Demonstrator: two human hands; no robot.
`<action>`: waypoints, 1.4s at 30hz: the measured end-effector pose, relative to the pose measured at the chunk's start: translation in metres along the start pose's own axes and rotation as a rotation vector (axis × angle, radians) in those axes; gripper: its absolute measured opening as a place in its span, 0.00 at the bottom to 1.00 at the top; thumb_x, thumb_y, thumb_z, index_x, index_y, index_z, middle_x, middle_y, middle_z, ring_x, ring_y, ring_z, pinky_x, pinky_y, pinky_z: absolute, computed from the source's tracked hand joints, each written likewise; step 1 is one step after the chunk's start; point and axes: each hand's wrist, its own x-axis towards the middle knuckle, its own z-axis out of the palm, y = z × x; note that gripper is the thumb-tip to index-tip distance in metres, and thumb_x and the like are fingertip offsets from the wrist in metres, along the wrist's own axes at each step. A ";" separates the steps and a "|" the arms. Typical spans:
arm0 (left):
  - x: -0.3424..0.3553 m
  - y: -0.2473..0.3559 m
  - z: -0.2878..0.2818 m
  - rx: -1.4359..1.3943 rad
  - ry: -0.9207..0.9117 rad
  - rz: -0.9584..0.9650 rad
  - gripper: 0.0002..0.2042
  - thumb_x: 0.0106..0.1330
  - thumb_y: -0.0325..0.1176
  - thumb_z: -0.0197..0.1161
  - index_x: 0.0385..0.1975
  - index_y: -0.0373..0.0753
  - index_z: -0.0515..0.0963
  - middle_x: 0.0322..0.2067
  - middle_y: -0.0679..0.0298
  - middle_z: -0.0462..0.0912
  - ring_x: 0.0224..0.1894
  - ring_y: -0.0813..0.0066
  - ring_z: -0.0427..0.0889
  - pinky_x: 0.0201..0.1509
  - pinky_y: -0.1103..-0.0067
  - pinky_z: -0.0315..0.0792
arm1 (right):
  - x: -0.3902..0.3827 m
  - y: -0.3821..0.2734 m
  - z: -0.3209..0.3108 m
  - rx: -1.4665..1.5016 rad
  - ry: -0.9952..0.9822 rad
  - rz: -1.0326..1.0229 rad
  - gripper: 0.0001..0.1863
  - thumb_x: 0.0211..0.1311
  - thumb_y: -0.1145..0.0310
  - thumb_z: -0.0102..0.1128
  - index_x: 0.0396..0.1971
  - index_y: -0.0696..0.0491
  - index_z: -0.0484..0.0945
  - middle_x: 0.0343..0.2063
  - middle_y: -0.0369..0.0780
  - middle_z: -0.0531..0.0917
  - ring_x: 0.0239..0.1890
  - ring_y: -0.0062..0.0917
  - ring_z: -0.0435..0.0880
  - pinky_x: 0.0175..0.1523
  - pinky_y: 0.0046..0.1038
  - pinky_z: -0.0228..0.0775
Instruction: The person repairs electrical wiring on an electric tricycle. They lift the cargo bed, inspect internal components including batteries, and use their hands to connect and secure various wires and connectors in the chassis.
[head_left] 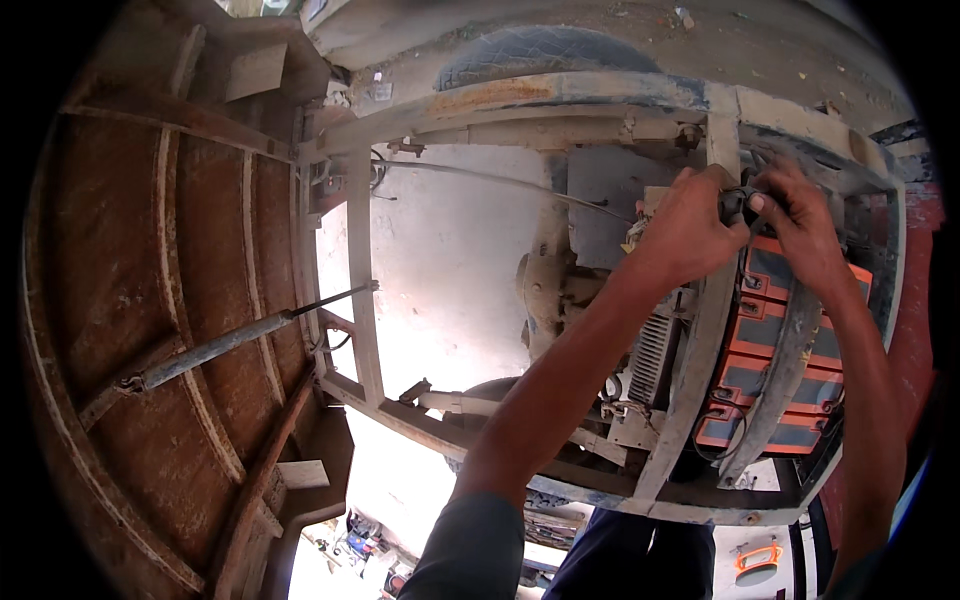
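My left hand [700,225] and my right hand [800,215] meet at a crossbar of a rusty metal frame [722,140], fingers curled on a small dark piece [737,205], apparently cable or a connector; its exact form is hard to make out. Below my right hand, orange-and-grey batteries [743,373] sit in the frame with black cables running over them. A worn metal strap [785,390] crosses the batteries. A finned metal unit [650,355] with wiring is left of them, below my left forearm.
A raised rusty panel [200,220] with a strut [215,345] stands on the left. A long rod [480,178] crosses the frame opening above an axle [548,240]. A tyre [540,55] lies beyond the frame. Tools and clutter [365,540] show at the bottom.
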 end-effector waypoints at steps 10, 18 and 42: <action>-0.015 -0.021 0.005 0.623 0.231 0.258 0.21 0.62 0.24 0.63 0.58 0.34 0.75 0.52 0.54 0.76 0.54 0.52 0.80 0.50 0.63 0.81 | 0.008 -0.016 -0.005 -0.126 -0.045 0.005 0.14 0.70 0.65 0.60 0.45 0.61 0.81 0.42 0.48 0.82 0.47 0.48 0.81 0.51 0.44 0.72; -0.035 0.007 -0.017 0.885 0.197 0.289 0.11 0.65 0.25 0.61 0.46 0.40 0.79 0.38 0.63 0.84 0.45 0.60 0.84 0.43 0.65 0.80 | 0.024 -0.006 -0.029 -0.323 -0.103 -0.223 0.12 0.70 0.64 0.60 0.44 0.57 0.82 0.34 0.50 0.84 0.39 0.49 0.82 0.46 0.45 0.73; -0.064 -0.010 -0.038 0.530 -0.101 -0.023 0.09 0.77 0.34 0.57 0.40 0.35 0.81 0.39 0.53 0.84 0.46 0.51 0.82 0.51 0.60 0.76 | 0.054 0.034 -0.030 -0.726 -0.094 -0.141 0.13 0.70 0.64 0.60 0.43 0.59 0.84 0.39 0.51 0.86 0.44 0.52 0.83 0.49 0.47 0.74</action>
